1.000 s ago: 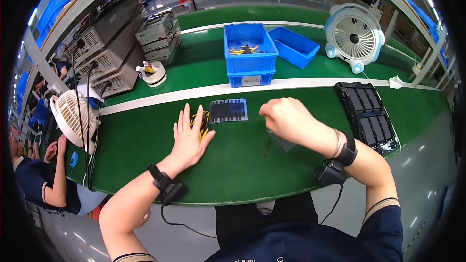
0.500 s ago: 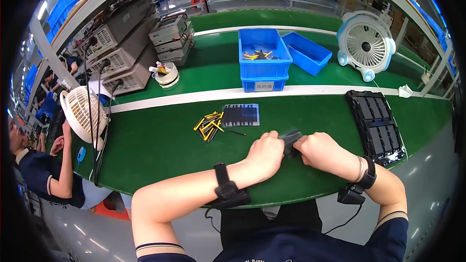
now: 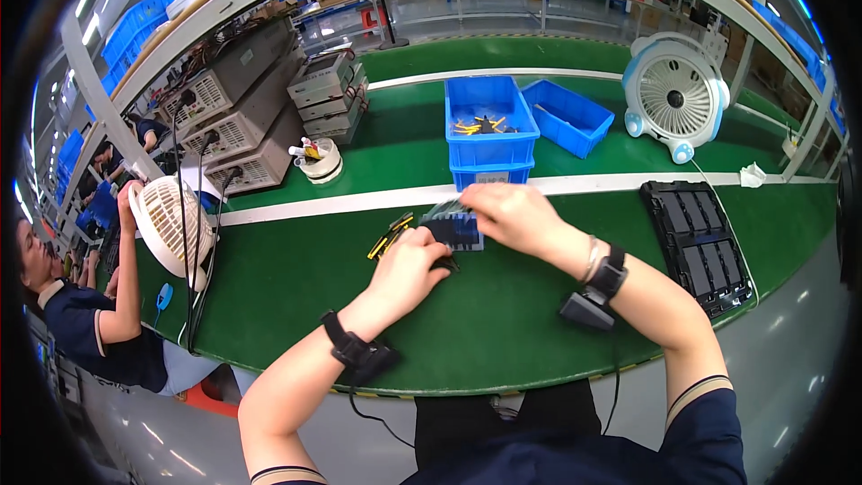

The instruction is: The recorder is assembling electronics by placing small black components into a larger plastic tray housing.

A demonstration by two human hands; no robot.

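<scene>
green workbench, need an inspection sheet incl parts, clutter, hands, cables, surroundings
Surface: green bench with a white stripe
Job's things: black-and-yellow sticks piled left of a dark sheet
Clutter: blue bins, black tray, white-and-blue fan, stacked grey units
Left hand: beside sticks and sheet; grip hidden
Right hand: at the sheet's upper side; something thin by its fingers is blurred
Cables: black ones hang before the beige fan; a white one runs along the tray
Surroundings: co-worker at left, one hand at the beige fan
</scene>
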